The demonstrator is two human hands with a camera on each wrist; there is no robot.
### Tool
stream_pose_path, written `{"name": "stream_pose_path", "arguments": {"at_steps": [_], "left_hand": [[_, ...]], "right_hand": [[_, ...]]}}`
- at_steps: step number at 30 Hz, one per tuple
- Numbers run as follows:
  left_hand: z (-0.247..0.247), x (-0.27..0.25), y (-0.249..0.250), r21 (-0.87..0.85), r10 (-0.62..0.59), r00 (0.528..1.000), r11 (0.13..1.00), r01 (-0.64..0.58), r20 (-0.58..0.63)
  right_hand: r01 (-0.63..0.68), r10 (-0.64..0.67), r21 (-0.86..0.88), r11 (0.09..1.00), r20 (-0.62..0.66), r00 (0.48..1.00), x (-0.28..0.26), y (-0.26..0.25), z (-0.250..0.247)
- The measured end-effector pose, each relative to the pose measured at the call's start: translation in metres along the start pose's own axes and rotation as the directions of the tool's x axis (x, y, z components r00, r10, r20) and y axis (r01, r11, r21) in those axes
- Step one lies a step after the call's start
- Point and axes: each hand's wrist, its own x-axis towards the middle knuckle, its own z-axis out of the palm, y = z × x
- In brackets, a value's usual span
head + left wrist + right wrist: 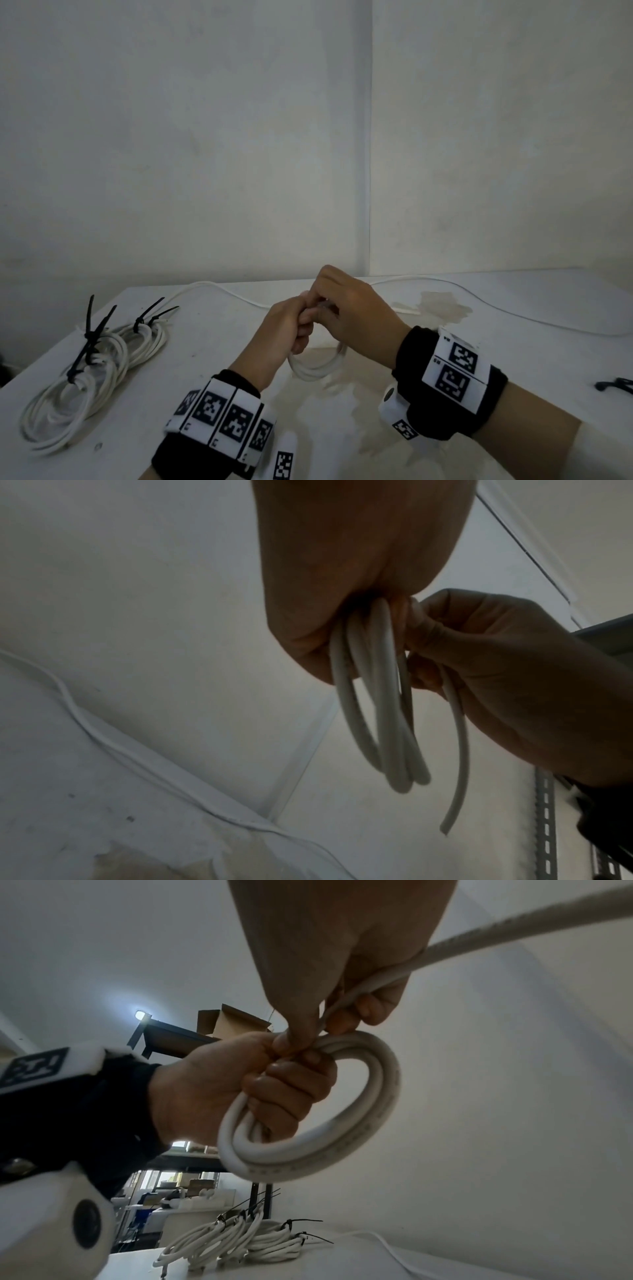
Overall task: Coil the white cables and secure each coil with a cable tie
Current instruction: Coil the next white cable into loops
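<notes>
A small coil of white cable (317, 370) hangs from my left hand (297, 327), whose curled fingers grip several loops at the top (346, 1139). My right hand (334, 298) meets it from the right and pinches the free strand (479, 936) against the coil. In the left wrist view the loops (380, 702) dangle under my left hand (342, 601), with a loose cable end (457, 791) below my right hand (496, 674). The rest of the cable (513, 308) trails across the back of the white table (205, 394).
Two finished coils (85, 373) bound with black cable ties (90, 329) lie at the table's left, also seen as tied coils (240, 1240) in the right wrist view. Loose black ties (615, 384) sit at the right edge. A stained patch (442, 306) marks the tabletop.
</notes>
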Motion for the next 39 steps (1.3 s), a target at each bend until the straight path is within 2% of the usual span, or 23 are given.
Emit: {"name": "stream_pose_path", "arguments": {"at_steps": [6, 9, 14, 19, 23, 25, 28, 30, 31, 33, 36, 39], "left_hand": [[-0.008, -0.005, 0.002, 0.011, 0.005, 1.000, 1.000, -0.005, 0.009], [-0.008, -0.005, 0.005, 0.014, 0.004, 0.999, 1.000, -0.004, 0.035], [-0.006, -0.008, 0.008, 0.032, 0.001, 0.997, 0.999, -0.003, 0.076], [-0.007, -0.010, 0.006, -0.048, 0.022, 0.997, 0.999, -0.018, 0.079], [-0.004, -0.009, 0.002, -0.081, 0.050, 0.998, 0.996, -0.046, 0.046], [-0.002, -0.008, 0.002, -0.109, 0.058, 0.998, 0.993, -0.054, 0.036], [0.004, -0.007, 0.004, -0.097, 0.099, 0.995, 0.990, -0.098, 0.000], [0.006, -0.006, 0.005, -0.003, 0.181, 0.983, 0.984, -0.181, -0.033], [0.006, -0.006, 0.004, 0.111, 0.251, 0.967, 0.963, -0.244, -0.045], [0.002, -0.006, -0.001, 0.387, 0.392, 0.920, 0.852, -0.353, -0.023], [-0.005, -0.003, -0.009, 0.604, 0.481, 0.876, 0.687, -0.403, 0.038], [-0.007, -0.001, -0.008, 0.675, 0.504, 0.862, 0.616, -0.407, 0.061]], "right_hand": [[0.016, -0.021, -0.071, 0.997, -0.063, 0.998, 0.005, 0.011, -0.013], [-0.035, 0.036, 0.045, 0.998, -0.013, 0.999, 0.004, 0.012, -0.015], [-0.218, 0.193, 0.225, 0.950, 0.129, 0.973, 0.002, 0.010, -0.021], [-0.282, 0.238, 0.246, 0.927, 0.193, 0.952, -0.002, 0.012, -0.023], [-0.396, 0.326, 0.259, 0.881, 0.274, 0.905, -0.005, 0.007, -0.022], [-0.424, 0.363, 0.246, 0.872, 0.256, 0.896, -0.005, 0.004, -0.019], [-0.402, 0.384, 0.151, 0.903, 0.136, 0.913, -0.003, 0.002, -0.016], [-0.384, 0.376, 0.090, 0.919, 0.099, 0.921, -0.001, 0.001, -0.020], [-0.372, 0.365, 0.067, 0.926, 0.097, 0.926, -0.001, 0.001, -0.022], [-0.349, 0.344, 0.020, 0.937, 0.111, 0.932, 0.000, 0.001, -0.025], [-0.335, 0.336, -0.030, 0.942, 0.140, 0.931, -0.002, 0.000, -0.025], [-0.343, 0.347, -0.049, 0.938, 0.146, 0.927, -0.002, 0.002, -0.025]]}}
